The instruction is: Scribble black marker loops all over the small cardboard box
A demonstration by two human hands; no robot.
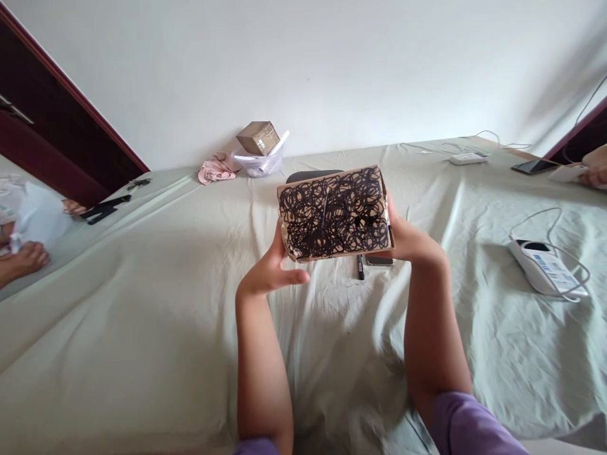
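Note:
A cardboard box (334, 213), its facing side covered in looping black scribbles, is held up above the cloth-covered table between my two hands. My left hand (274, 268) grips its left end, the thumb stretched out below the lower edge. On the other end is my right hand (398, 230), whose fingers are mostly hidden behind the box. Below the box a black marker (361, 268) lies on the cloth, beside a dark flat object (380, 260) that the box partly covers. Behind the box the top of a dark grey rounded thing (313, 175) shows.
By the wall, a small cardboard box (258, 137) sits in a white plastic tub (260, 164) next to a pink cloth (217, 169). A white device with a cable (547, 268) lies at right. Other people's hands (29, 258) show at both sides; a phone (535, 166) lies far right.

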